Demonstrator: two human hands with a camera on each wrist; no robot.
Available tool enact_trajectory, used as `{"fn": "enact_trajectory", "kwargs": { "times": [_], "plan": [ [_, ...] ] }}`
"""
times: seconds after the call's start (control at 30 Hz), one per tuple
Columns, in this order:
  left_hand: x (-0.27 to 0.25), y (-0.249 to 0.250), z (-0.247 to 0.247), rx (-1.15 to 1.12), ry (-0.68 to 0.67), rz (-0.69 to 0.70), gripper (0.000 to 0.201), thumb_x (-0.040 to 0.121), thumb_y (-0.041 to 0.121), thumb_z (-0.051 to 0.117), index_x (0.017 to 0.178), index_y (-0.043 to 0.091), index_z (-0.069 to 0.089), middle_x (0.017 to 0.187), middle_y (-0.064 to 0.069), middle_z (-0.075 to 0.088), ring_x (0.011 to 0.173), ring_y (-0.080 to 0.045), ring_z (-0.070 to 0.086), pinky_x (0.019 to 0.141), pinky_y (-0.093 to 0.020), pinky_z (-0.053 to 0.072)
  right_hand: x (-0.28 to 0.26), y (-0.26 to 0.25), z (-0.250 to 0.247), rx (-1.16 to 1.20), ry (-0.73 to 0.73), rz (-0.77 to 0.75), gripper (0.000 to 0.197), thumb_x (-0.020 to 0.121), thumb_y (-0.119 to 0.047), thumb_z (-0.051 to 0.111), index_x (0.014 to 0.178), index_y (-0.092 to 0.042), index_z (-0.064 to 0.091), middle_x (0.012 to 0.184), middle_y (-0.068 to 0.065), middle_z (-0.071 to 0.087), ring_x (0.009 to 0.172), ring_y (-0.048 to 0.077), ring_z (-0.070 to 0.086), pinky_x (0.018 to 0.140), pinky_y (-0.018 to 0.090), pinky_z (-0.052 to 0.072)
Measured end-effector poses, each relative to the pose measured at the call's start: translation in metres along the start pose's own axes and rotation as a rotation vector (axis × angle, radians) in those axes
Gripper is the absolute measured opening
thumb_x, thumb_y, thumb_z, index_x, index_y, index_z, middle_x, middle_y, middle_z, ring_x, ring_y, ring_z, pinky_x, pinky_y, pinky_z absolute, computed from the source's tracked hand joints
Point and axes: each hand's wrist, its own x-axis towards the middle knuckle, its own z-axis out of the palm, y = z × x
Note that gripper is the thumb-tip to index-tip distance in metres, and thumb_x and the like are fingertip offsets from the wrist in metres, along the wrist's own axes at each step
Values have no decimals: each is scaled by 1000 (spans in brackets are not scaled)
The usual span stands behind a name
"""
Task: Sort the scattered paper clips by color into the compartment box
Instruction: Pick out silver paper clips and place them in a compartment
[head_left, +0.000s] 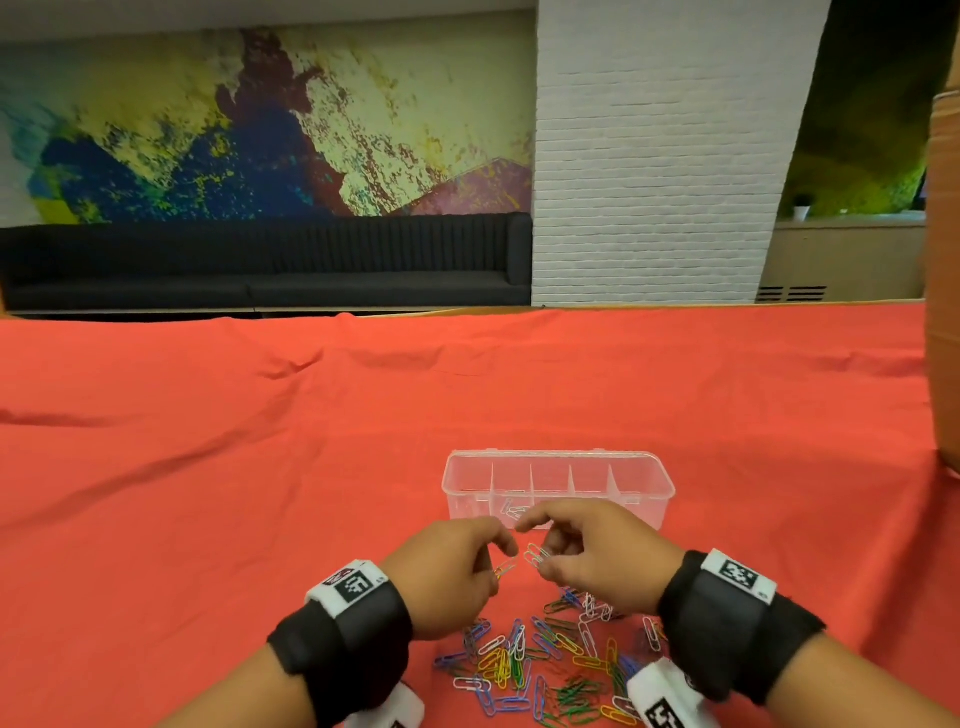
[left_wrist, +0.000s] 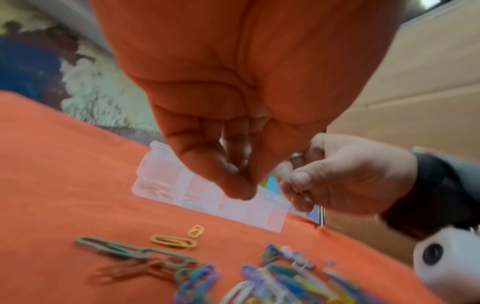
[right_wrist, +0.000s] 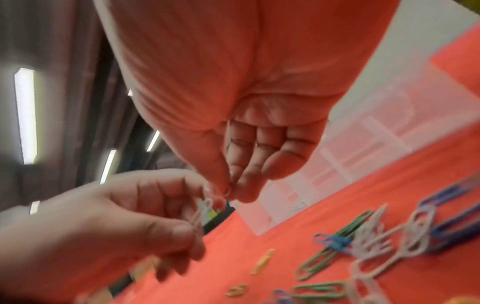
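Observation:
Above the red cloth, just in front of the clear compartment box (head_left: 558, 470), both hands meet. My left hand (head_left: 500, 560) has its fingers curled and pinches a small yellowish paper clip (head_left: 504, 570). Close to its right, my right hand (head_left: 540, 552) pinches a pale clip (head_left: 536, 555) between thumb and fingers; the left wrist view shows that pale clip (left_wrist: 285, 172) too. A few clips (head_left: 511, 510) lie in a left compartment of the box. Nearer me the scattered clips (head_left: 545, 660) lie in a mixed heap of blue, green, yellow and white, some linked together.
A red cloth (head_left: 260, 467) covers the whole table. A tall cardboard box (head_left: 943, 286) stands at the right edge. The table's far edge (head_left: 467, 310) runs behind the compartment box. White wrist cameras (head_left: 665, 696) hang over the heap.

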Motion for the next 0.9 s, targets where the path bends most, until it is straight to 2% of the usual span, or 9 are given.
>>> {"fn": "enact_trajectory", "kwargs": {
  "times": [0.13,0.27,0.4,0.47,0.53,0.6,0.7,0.83,0.9],
  "plan": [
    [-1,9,-4,-352,-60,-156,19,78,7,57,85,24,63,70,1,68,60,-15,60,54,-27,45,1,-4,-2,275,-31,45,27,81,-1,71,103,-17,70,69,4,66,66,17,68,57,27,51],
    [-1,14,-8,-777,-106,-268,24,83,-6,44,93,10,59,69,-10,69,54,-16,62,48,-22,45,0,-6,1,591,-56,167,23,80,4,72,100,-2,62,70,13,66,63,23,67,51,27,50],
    [-3,11,-6,-1067,-128,-313,24,87,-9,47,95,9,60,81,-20,70,64,-22,68,52,-23,53,-4,-10,3,676,-75,190,24,82,7,68,104,1,60,72,18,67,58,18,66,50,24,52],
    [-2,9,-2,-1101,-123,-316,18,87,-6,49,90,9,59,85,-20,70,68,-23,68,54,-24,54,-4,-11,5,655,-70,190,24,81,7,69,102,-1,60,72,18,68,59,19,67,50,24,51],
    [0,7,2,-1118,-143,-302,7,86,4,60,93,7,61,85,-18,69,69,-21,69,56,-24,55,-3,-11,7,584,-60,186,27,80,4,71,103,0,58,73,19,69,61,21,68,51,25,51],
    [4,3,5,-1089,-145,-287,12,88,11,68,96,5,63,81,-15,68,65,-17,67,55,-22,54,-2,-12,7,525,-60,179,29,81,3,72,105,1,56,74,21,69,61,21,68,50,25,50],
    [11,-1,3,-1001,-117,-272,6,91,10,65,91,4,63,76,-12,69,57,-13,63,53,-20,51,2,-13,2,467,-53,175,21,83,4,68,99,-1,55,74,21,69,60,21,68,50,26,51],
    [42,-4,-20,-847,50,-279,9,94,6,60,87,1,62,69,-11,66,48,-7,61,48,-17,50,34,-6,-21,199,120,125,13,86,3,60,84,-10,59,69,14,69,63,24,66,62,43,56],
    [63,-4,-31,-714,126,-273,15,96,3,56,81,2,60,68,-12,64,45,-6,60,47,-18,51,54,-3,-33,11,193,117,17,87,-4,56,86,-19,66,66,6,71,63,20,64,67,43,57]
  ]
}}
